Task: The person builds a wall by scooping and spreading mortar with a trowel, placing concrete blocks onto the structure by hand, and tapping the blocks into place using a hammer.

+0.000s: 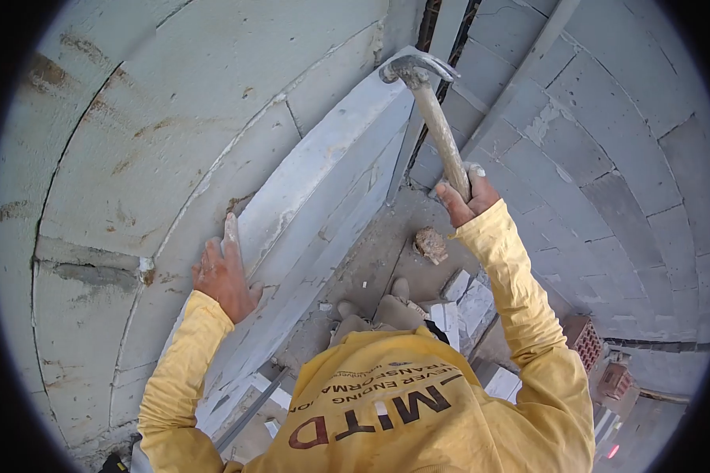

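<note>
Block wall, coursework well up. Partition of pale blocks [343, 217] stands in several courses, joints visible down its face; long top block [304, 185] lies along its crest, close beside the taller block wall [166, 142] on the left. By eye the lower courses look done. Whether the top block is fully seated: cannot tell. Loose pale blocks [473, 303] lie on the floor, not built in; how much is left beyond that, the view does not settle.

Claw hammer [442, 130] up at the far end of the top block, head over or against the crest (contact not certain from this angle), claw turned to the right.

Right hand [473, 197]: wrapped around the lower handle, fingers closed about the wood, thumb along its side. Arm reaches forward, elbow bent outward, handle tilted up and left from the fist.

Left hand [227, 276]: at the near stretch of the crest, palm down, fingers spread, index finger pointing along the block; pinching nothing. Forearm comes up from lower left, elbow bent.

Rubble lump [430, 246] on the floor between partition and right-hand wall [607, 158].
</note>
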Tool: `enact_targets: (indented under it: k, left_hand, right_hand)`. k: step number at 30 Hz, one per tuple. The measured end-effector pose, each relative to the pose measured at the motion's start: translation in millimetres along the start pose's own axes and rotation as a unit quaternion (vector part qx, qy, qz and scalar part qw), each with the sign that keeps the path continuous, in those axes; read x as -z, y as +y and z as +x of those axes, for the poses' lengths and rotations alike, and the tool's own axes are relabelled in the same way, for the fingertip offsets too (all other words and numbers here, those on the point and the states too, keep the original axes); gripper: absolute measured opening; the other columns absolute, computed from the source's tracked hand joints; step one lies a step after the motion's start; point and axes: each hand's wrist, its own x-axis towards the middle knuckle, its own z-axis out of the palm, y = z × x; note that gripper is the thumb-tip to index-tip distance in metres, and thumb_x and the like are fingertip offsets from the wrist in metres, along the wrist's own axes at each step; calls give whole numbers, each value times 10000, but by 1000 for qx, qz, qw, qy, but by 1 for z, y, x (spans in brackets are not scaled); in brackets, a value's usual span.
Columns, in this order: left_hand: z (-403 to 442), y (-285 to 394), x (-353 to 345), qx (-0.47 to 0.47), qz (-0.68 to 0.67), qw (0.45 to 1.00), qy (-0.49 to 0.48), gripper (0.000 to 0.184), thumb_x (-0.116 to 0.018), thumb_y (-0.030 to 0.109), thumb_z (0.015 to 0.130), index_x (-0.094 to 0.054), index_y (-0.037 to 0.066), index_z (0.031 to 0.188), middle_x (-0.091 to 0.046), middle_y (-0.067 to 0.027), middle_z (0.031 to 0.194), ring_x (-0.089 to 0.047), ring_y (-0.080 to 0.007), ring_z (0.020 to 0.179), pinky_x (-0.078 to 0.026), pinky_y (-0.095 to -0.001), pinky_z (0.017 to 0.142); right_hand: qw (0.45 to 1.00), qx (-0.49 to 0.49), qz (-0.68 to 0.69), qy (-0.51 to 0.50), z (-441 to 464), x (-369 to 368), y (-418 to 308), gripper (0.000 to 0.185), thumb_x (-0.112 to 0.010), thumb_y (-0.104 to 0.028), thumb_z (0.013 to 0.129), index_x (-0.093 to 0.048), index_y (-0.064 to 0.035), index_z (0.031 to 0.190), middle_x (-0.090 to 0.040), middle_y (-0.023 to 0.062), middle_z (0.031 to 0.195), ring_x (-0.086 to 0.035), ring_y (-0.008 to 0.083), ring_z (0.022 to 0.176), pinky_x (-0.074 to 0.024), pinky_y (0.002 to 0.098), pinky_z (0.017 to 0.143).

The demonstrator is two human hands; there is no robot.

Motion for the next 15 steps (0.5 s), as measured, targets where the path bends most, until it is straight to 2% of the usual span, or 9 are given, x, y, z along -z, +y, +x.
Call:
enact_targets:
  k: [4,6,8,10,12,13,15]
  left_hand:
    - [9,5,8,3,-62,998,23,1165,-818,295,642,-54,23,1478,-395,-286,1277,-429,-438,1203,-369,-491,1020]
    - [16,11,6,12,-83,996,32,1153,-827,291,624,-91,9,1466,-394,-288,1299,-414,-438,1222,-360,-474,1035]
    - [23,19,8,35,-69,997,26,1142,-834,282,608,-121,-7,1452,-384,-291,1326,-396,-440,1241,-351,-458,1048]
    - [22,19,6,31,-80,996,36,1152,-843,268,596,-121,-20,1446,-371,-286,1345,-387,-435,1251,-342,-452,1058]
    - [16,16,-3,26,-66,996,44,1156,-849,251,588,-121,-30,1441,-363,-283,1355,-382,-434,1253,-336,-450,1063]
    - [15,13,-10,22,-48,997,53,1156,-851,242,586,-121,-33,1439,-362,-284,1355,-382,-436,1251,-336,-451,1063]
    - [16,12,-17,12,-26,997,71,1150,-851,228,587,-122,-40,1434,-359,-284,1355,-382,-439,1245,-335,-455,1062]
  right_hand:
    - [997,-53,63,-6,-3,-46,77,456,-673,-426,826,-588,-33,1040,-629,151,793,-633,257,764,-492,367,694]
    - [983,-124,130,-20,-9,-74,107,452,-699,-432,809,-600,-27,984,-620,120,781,-614,233,753,-489,353,698]
    - [962,-157,220,-38,-2,-110,135,408,-690,-412,833,-556,-45,954,-560,65,682,-535,170,565,-452,323,527]
    - [920,-203,331,-53,5,-127,135,378,-685,-386,849,-523,-59,947,-517,35,617,-487,139,451,-428,311,419]
    - [850,-260,454,-63,14,-134,123,357,-682,-356,858,-500,-67,963,-490,28,587,-470,141,409,-416,319,373]
    - [843,-264,465,-55,24,-154,135,327,-685,-309,863,-477,-75,959,-451,17,560,-465,147,409,-402,328,359]
    - [791,-307,525,-64,39,-170,131,332,-689,-300,860,-463,-80,963,-446,15,562,-460,151,404,-399,326,358]
